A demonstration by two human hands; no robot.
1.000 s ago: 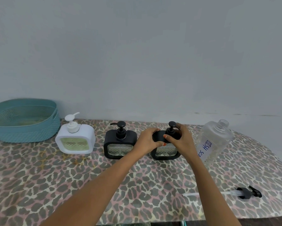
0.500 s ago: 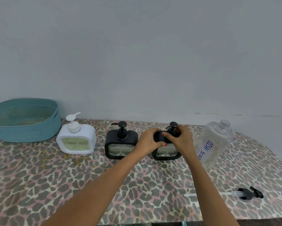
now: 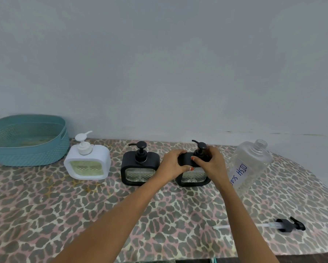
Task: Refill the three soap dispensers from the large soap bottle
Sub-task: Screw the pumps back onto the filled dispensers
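Observation:
Three soap dispensers stand in a row on the leopard-print table (image 3: 64, 215): a white one (image 3: 87, 164) with greenish soap at the left, a black one (image 3: 140, 168) in the middle, and a second black one (image 3: 193, 177) to its right. My left hand (image 3: 171, 165) grips the top left of the right black dispenser. My right hand (image 3: 209, 164) curls round the base of its pump (image 3: 200, 147). The large clear soap bottle (image 3: 249, 165), labelled "DISH SOAP", stands uncapped just right of my right hand.
A teal plastic basket (image 3: 26, 141) sits at the far left against the wall. The large bottle's black pump with its clear tube (image 3: 284, 224) lies on the table at the front right, near the table's rounded edge.
My right hand has turned a little around the pump's base, and the pump's spout now points further left. The left hand keeps its hold on the dispenser.

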